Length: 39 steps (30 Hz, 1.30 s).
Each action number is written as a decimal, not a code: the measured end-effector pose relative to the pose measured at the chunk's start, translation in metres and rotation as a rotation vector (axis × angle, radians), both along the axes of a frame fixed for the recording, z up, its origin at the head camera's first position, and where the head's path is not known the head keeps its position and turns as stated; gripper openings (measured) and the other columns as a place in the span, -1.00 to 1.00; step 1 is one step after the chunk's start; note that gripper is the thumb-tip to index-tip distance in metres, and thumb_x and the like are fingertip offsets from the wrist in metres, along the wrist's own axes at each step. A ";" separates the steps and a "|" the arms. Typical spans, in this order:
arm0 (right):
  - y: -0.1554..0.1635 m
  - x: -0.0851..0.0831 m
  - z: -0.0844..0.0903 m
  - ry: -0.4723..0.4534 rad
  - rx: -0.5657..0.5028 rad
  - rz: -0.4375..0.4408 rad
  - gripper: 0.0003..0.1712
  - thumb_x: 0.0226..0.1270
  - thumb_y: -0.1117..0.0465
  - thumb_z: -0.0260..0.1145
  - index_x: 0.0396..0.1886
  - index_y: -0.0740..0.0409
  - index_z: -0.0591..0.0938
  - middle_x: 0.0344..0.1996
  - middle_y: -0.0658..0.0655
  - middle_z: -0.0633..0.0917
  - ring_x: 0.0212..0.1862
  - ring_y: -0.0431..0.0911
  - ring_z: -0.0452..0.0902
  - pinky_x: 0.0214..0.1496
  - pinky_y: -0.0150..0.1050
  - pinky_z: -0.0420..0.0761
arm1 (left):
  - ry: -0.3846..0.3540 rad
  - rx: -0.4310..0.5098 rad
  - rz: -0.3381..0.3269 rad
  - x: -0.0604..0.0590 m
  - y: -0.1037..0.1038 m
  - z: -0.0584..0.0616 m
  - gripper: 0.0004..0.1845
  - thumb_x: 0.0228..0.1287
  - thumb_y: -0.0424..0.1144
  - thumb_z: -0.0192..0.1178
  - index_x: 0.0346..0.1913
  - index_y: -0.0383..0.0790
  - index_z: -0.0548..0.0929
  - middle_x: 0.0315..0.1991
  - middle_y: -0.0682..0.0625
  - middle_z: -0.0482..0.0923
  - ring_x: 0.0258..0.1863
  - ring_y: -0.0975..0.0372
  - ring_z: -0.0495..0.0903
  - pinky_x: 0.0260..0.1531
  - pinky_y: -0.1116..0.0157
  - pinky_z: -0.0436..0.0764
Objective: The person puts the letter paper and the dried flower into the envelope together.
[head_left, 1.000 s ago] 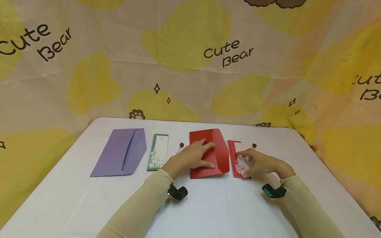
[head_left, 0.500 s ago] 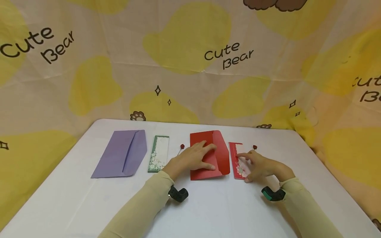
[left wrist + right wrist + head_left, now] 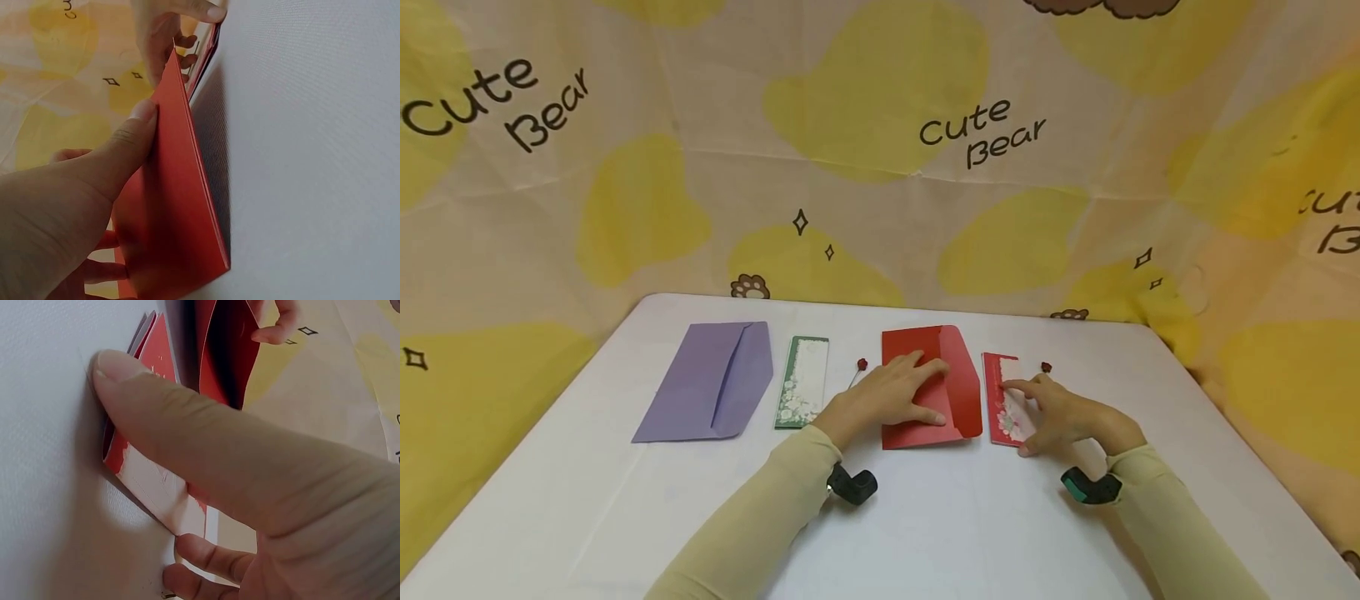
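A red envelope [image 3: 912,437], its flap spread to the right, lies in the middle of the table. My left hand [image 3: 887,392] rests on it with fingers spread, and the left wrist view shows its thumb [image 3: 128,147] against the envelope. Just right of the flap is a folded red card [image 3: 994,400] with a white, flower-printed panel. My right hand [image 3: 1060,412] reaches over this card: one fingertip is on its face and the thumb [image 3: 156,403] is at its near end. In the right wrist view two fingers [image 3: 212,556] lie by another edge of the card. No firm hold on it shows.
A purple envelope [image 3: 696,383] lies at the left, beside a green floral card [image 3: 802,379]. A small red rose [image 3: 862,364] on a thin stem is left of the red envelope; another rose [image 3: 1046,367] lies behind my right hand. A printed cloth [image 3: 880,167] hangs behind the table.
The red card has turned slightly, its far end shifting a little to the right. My right thumb has slid slightly down toward its near corner. My left hand stays on the red envelope.
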State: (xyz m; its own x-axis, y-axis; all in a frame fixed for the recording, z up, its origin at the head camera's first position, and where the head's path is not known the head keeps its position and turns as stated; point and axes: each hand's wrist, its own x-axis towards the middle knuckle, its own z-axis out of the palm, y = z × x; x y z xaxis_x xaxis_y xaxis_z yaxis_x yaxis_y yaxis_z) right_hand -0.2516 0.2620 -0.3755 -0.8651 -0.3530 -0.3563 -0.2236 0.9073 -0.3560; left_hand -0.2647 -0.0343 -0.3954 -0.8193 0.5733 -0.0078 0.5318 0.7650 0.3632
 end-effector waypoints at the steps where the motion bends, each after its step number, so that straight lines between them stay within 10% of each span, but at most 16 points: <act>1: 0.000 0.000 0.000 -0.001 -0.002 -0.002 0.23 -0.15 -0.11 0.68 0.54 -0.08 0.27 0.31 0.39 0.39 0.31 0.32 0.32 0.15 0.37 0.58 | -0.001 -0.001 -0.001 0.000 0.000 0.000 -0.16 0.19 0.28 0.33 0.49 0.24 0.25 0.57 -0.17 0.16 0.56 -0.06 0.20 0.41 -0.13 0.41; 39: 0.016 -0.010 0.008 -0.049 -0.204 0.102 -0.17 0.23 0.04 0.50 0.44 0.22 0.44 -0.13 0.15 0.60 -0.12 -0.05 0.47 -0.18 -0.25 0.57 | -0.022 -0.003 0.004 0.003 0.000 0.004 -0.17 0.19 0.27 0.34 0.49 0.26 0.26 0.58 -0.16 0.15 0.57 -0.06 0.17 0.45 -0.15 0.35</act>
